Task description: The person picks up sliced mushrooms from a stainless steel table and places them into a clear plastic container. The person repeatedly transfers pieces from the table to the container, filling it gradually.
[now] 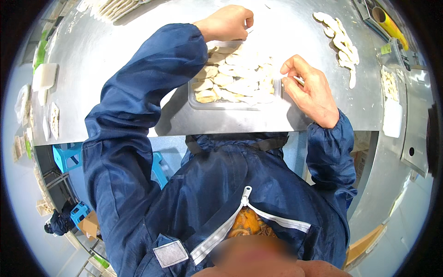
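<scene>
A clear plastic tray full of pale, flat, oval food pieces stands on a steel table before me. Over its far edge is my left hand, fingers curled; a small pale bit shows at the fingertips, in strong glare. Just right of the tray, my right hand is half curled, thumb near the index finger, with a thin pale piece between them. Glare hides part of the tray's far right side. Farther right lies a row of pale, lumpy pieces on the table.
Stacked trays of pale pieces stand at the far left. White containers are near the left edge. At the right are a container of small pale pieces, a white lid and a yellow tube. Blue stools stand below left.
</scene>
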A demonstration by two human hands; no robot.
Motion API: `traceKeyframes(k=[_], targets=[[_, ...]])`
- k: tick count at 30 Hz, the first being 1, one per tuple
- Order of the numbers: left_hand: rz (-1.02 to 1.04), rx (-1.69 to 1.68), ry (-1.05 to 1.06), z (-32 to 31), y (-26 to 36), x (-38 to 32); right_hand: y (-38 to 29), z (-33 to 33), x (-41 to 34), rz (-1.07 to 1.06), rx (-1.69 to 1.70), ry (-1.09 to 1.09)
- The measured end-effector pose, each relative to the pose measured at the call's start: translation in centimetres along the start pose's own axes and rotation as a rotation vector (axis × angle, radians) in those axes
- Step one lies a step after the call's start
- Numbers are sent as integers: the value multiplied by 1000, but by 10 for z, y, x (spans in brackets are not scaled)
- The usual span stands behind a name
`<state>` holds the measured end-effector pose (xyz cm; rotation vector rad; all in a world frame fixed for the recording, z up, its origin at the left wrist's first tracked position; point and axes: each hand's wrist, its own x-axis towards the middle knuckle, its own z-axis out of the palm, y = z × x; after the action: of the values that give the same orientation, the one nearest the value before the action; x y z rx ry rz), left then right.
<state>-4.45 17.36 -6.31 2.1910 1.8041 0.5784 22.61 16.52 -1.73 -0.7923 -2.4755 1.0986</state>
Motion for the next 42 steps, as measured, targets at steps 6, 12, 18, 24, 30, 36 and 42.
traceKeyframes(k=[6,12,18,24,30,36,42], targets=[[-24,-102,28,-59,32,-51,-2,8,-5,-120,22,-243],[-166,-134,-21,-75,65,-150,-16,27,-15,-244,-57,-356],[-223,-201,-30,-60,88,-171,-15,33,-13,-225,-96,-308],[-113,25,-31,-38,96,-161,-18,17,-13,-165,-71,-227],[-86,-13,0,-36,93,-158,-15,7,-4,-82,-37,-80],[-226,-173,81,-39,88,-177,-16,19,8,-109,0,-129],[-441,-1259,198,-45,81,-182,-17,21,8,-206,-110,39]])
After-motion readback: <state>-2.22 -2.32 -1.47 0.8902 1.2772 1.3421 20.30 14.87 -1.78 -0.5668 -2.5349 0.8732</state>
